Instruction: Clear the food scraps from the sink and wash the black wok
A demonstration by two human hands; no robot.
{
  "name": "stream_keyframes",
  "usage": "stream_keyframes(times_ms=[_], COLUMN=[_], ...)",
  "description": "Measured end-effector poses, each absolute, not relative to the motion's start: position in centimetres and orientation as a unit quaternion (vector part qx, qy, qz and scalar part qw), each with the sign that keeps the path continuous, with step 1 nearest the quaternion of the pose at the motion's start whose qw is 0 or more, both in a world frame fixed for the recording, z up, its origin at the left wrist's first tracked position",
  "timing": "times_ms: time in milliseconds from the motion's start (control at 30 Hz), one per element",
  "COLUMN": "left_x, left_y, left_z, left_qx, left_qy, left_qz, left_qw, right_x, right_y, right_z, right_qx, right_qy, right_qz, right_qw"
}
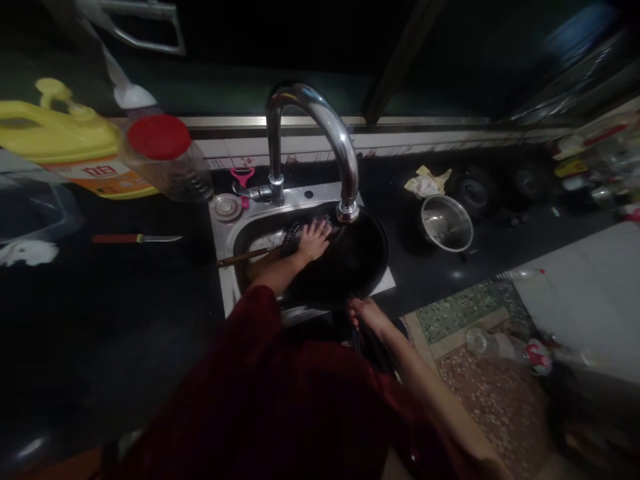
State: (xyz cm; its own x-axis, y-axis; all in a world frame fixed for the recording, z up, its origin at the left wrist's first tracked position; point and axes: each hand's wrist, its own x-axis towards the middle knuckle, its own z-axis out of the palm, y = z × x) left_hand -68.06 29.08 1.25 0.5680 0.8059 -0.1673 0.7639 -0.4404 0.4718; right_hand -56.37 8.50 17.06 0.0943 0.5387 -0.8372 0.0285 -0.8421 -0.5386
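A black wok lies in the steel sink under the curved chrome tap. My left hand presses down inside the wok near its far left rim, fingers spread over something dark and shiny that I cannot make out. My right hand is closed around the wok's handle at the near rim. A wooden-handled utensil pokes out of the sink on the left.
On the dark counter left of the sink are a knife with an orange handle, a red-lidded clear jar and a yellow jug. A steel bowl and a crumpled cloth sit on the right. Plastic bottles lie on the floor.
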Motion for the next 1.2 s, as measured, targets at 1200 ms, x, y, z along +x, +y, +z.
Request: stream_keyframes(times_ms=[1200], left_x=[-59.4], left_y=[18.5], left_z=[9.5], left_qx=[0.649], left_qy=[0.254], left_qz=[0.183], left_qw=[0.694], right_x=[-55.2], right_y=[10.0], right_z=[18.0], right_qx=[-0.731], right_qy=[-0.192], right_qz=[0.629], right_qw=[0.184])
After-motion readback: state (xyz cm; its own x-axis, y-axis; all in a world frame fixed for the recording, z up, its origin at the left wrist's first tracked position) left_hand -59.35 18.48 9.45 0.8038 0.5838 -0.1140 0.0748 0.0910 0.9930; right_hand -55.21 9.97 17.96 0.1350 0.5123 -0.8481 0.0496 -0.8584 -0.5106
